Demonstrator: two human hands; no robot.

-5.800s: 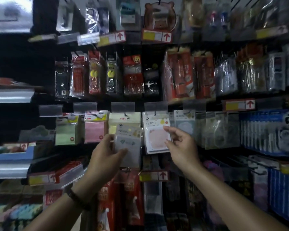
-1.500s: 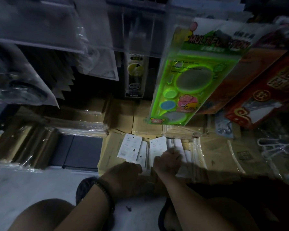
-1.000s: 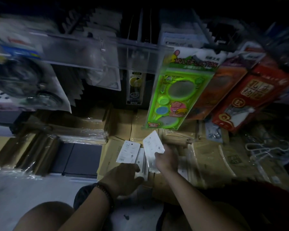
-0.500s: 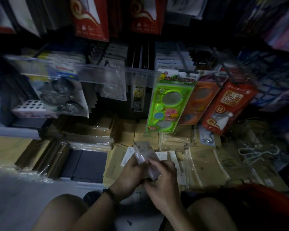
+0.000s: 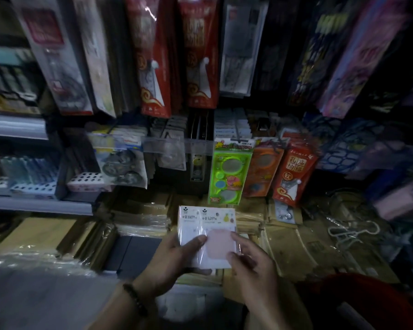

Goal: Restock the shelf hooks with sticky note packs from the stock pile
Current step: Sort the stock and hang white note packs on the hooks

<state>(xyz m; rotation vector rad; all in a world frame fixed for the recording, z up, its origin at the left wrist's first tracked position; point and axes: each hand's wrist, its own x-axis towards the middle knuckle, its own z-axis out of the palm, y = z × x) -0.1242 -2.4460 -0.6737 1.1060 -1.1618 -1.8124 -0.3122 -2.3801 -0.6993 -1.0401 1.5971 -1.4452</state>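
White sticky note packs, pink pad; neon-green stencil pack; red hanging packs.

Two bare hands + forearms, at approx 6 o'clock in frame. L hand: bare, wrist wears a bracelet, single strand of small round dark beads, snug fit, approx 7 o'clock. Forearm behind it bare to the btm edge. R hand: bare; wrist + forearm bare as well. Red cloth at approx 4 o'clock, btm-R corner: plain, soft-looking, no print visible; which garment it is, can't tell. Light v. dim, finer detail not readable.
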